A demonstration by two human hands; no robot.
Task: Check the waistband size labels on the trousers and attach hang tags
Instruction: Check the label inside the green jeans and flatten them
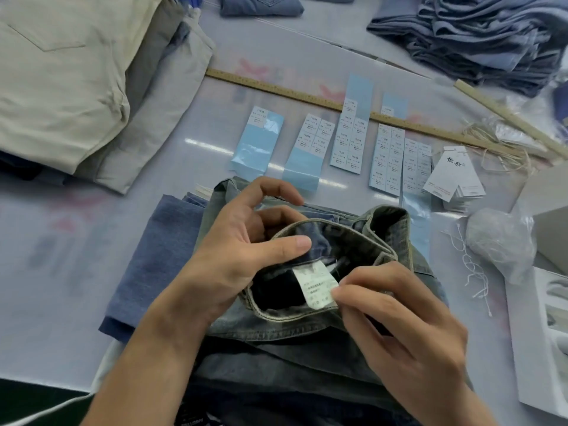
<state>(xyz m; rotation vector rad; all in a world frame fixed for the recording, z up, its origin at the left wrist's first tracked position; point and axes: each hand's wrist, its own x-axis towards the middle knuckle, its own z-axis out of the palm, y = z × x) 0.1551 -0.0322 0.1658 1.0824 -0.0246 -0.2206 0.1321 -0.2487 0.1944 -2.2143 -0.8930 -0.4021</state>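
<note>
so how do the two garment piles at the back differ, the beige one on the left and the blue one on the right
The beige pile is cream and grey cloth, lying in broad, smooth folds with a pocket seam showing on top. The blue pile is blue-grey cloth, stacked in many thin, rumpled layers. The beige pile reaches nearer the person; the blue pile sits in the far corner. Both rest on the table, untouched by either hand.

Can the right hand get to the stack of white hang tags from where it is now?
Probably yes. The hang tags lie uncovered on the table, forward and right of the right hand, with only jeans and bare table between. But it pinches the label, so it must let go first.
</note>
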